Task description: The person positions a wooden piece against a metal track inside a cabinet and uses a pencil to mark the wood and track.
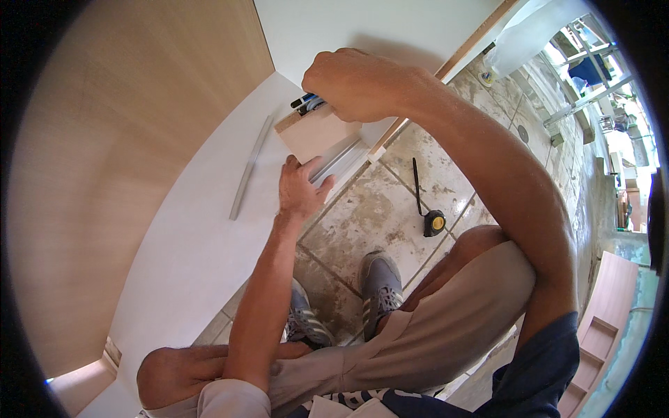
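Note:
My left hand (pixel 301 189) is at the near end of a pale grey strip (pixel 337 161), its thumb and forefinger on either side of it. Just beyond the fingers is a small light wooden block (pixel 317 134) on the white panel (pixel 191 191). My right hand (pixel 366 85) is closed above the block's far end, back of the hand upward. Slim black and blue pieces (pixel 306 104) stick out beside its fingers; their kind is unclear, and the fingertips are hidden. Another thin grey strip (pixel 251 167) lies on the panel, left of my left hand.
A tall wood-grain board (pixel 132 132) rises at the left, and a white board (pixel 362 28) stands behind my right hand. On the stained tile floor lies a black-and-yellow tape measure (pixel 433 223) with a black strap. A metal frame (pixel 589 97) stands at far right.

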### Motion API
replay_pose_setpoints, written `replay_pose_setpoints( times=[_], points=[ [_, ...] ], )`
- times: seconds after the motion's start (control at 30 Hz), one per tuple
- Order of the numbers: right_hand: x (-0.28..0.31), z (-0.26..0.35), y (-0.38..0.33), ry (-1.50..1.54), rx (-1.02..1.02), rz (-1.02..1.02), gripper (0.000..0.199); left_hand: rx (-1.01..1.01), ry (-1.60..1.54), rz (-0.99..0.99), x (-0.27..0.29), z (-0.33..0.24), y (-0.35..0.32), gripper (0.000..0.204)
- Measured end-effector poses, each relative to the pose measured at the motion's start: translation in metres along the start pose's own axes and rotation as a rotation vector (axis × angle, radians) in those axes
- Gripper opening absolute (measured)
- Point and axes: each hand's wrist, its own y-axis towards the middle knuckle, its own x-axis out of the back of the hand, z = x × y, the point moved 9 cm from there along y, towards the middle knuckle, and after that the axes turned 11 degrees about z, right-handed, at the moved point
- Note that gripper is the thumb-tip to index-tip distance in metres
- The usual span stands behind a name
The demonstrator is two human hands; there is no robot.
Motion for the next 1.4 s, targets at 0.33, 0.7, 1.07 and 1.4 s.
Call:
replay_pose_setpoints(
  times=[0.33, 0.7, 1.07, 1.4],
  points=[
    [-0.022, 0.014, 0.006, -0.016, 0.018, 0.110, 0.012, 0.109, -0.087, 0.155, 0.026, 0.049, -0.024, 0.026],
    [-0.048, 0.028, 0.013, -0.027, 0.112, 0.134, 0.003, 0.083, -0.090, 0.170, 0.018, 0.042, -0.023, 0.019],
    [-0.052, 0.026, 0.006, -0.055, 0.110, 0.117, 0.008, 0.030, -0.039, 0.162, 0.018, 0.042, -0.026, 0.020],
    [-0.068, 0.019, 0.003, -0.108, 0.123, 0.124, 0.019, 0.065, -0.093, 0.214, 0.020, 0.043, -0.018, 0.020]
  ],
)
